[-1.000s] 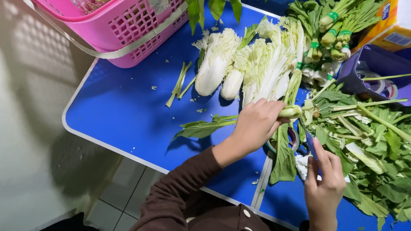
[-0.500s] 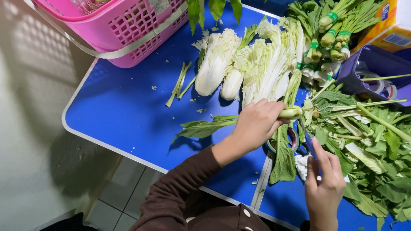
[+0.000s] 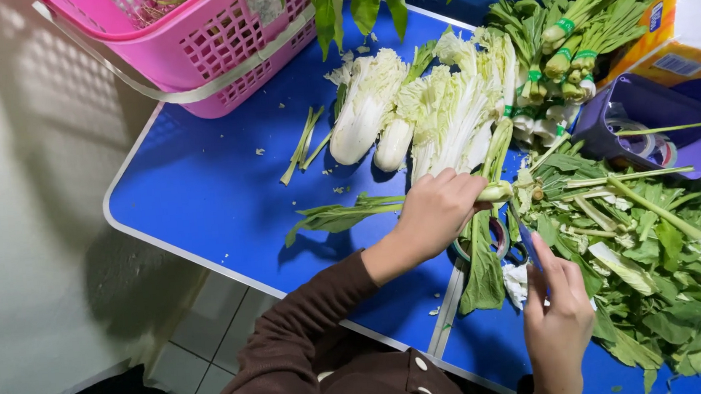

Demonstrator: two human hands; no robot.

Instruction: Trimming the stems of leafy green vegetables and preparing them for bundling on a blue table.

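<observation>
My left hand (image 3: 438,212) grips a leafy green stalk (image 3: 344,215) that lies across the blue table (image 3: 198,193), its pale stem end poking out past my fingers. My right hand (image 3: 557,314) holds a small blue-handled blade (image 3: 526,237) close to that stem end. Under my hands lie scissors (image 3: 498,239) and a long green leaf (image 3: 482,270). A heap of cut green leaves and stems (image 3: 653,272) lies to the right of my right hand.
Pale cabbages (image 3: 419,106) and tied bundles of greens (image 3: 573,34) lie at the back. A pink basket (image 3: 192,33) stands at the table's back left corner. A purple tray (image 3: 657,124) and an orange-and-white pack (image 3: 683,33) sit at the right. Tiled floor shows below the table edge.
</observation>
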